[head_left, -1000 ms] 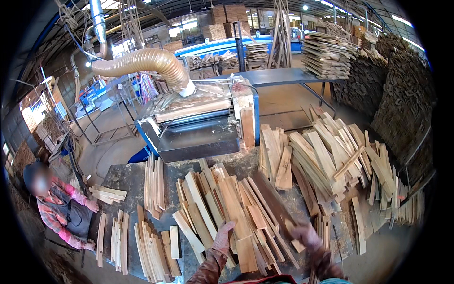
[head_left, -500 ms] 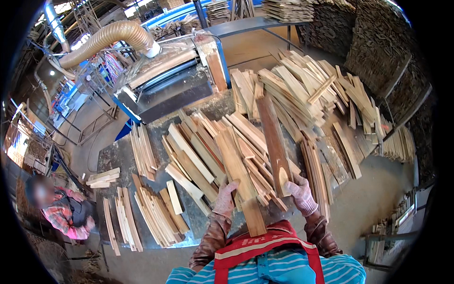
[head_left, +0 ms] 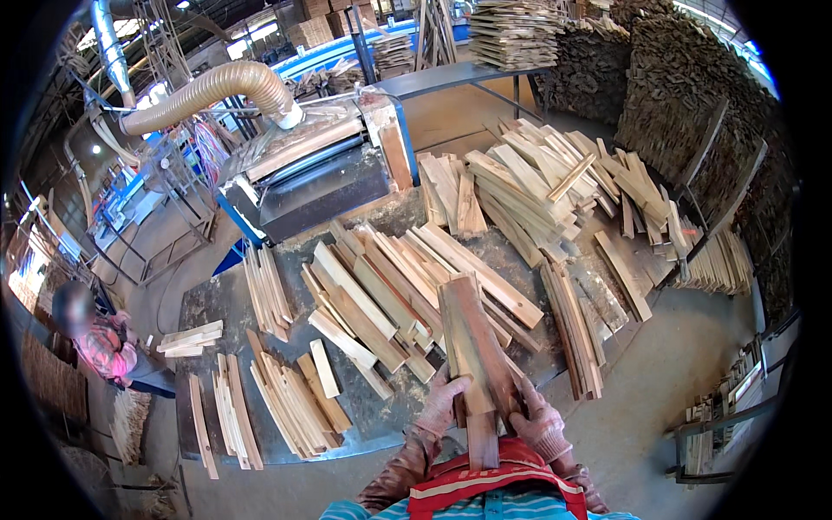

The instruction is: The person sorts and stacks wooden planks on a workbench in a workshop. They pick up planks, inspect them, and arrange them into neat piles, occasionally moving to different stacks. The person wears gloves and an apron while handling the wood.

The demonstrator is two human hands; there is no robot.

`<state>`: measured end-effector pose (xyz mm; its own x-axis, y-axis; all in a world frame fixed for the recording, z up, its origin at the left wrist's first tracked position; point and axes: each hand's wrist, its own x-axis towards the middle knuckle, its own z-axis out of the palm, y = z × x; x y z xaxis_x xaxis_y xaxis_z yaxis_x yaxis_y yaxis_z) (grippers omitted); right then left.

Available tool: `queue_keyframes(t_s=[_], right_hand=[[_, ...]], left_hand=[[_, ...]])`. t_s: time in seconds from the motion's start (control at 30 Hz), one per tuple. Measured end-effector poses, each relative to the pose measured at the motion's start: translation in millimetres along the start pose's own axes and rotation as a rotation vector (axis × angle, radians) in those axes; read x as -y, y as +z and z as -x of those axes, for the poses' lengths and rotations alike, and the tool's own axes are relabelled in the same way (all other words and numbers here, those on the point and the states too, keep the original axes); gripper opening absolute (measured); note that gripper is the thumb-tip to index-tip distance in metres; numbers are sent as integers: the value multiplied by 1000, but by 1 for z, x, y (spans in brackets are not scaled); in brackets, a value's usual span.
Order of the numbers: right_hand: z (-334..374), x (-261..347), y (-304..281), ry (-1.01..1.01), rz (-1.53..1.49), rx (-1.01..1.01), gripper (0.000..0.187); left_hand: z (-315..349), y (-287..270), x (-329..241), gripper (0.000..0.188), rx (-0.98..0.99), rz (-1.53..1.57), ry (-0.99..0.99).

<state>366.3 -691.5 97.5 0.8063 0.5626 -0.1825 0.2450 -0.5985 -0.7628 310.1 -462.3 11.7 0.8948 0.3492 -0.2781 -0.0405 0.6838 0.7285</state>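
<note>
In front of my body, close to the table's near edge, a small bundle of wooden boards (head_left: 464,355) is held between my two gloved hands. My left hand (head_left: 442,402) grips the bundle from its left side, fingers wrapped on the edge. A darker brown board (head_left: 496,360) lies along the right side of the bundle, with my right hand (head_left: 539,425) closed on its lower right edge. A shorter board end (head_left: 483,442) sticks out below, toward my red apron (head_left: 494,468). Just beyond is a loose pile of narrow boards (head_left: 381,290) on the dark table (head_left: 286,355).
Behind the table stands a planer-like machine (head_left: 325,186) with a ribbed hose (head_left: 212,91). A large heap of boards (head_left: 537,182) lies at the far right. Sorted strips (head_left: 290,407) rest at the left. Another person (head_left: 104,347) stands beyond the table's left end.
My right hand has brought the dark board left against the boards in my left hand. Both hands are now closer together and lower. The other person has turned and shifted; my view has tilted up.
</note>
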Motion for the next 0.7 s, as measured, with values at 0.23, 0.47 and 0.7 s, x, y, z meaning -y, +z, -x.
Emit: queue_keyframes(t_s=[0.23, 0.47, 0.7], right_hand=[[9, -28, 8, 13, -451, 3, 97], [16, -120, -56, -87, -930, -144, 86], [19, -189, -161, -49, -1128, -127, 84]], left_hand=[[-2, 53, 20, 69, 101, 13, -55], [-42, 144, 102, 67, 147, -30, -111], [-70, 240, 170, 72, 206, -84, -174]])
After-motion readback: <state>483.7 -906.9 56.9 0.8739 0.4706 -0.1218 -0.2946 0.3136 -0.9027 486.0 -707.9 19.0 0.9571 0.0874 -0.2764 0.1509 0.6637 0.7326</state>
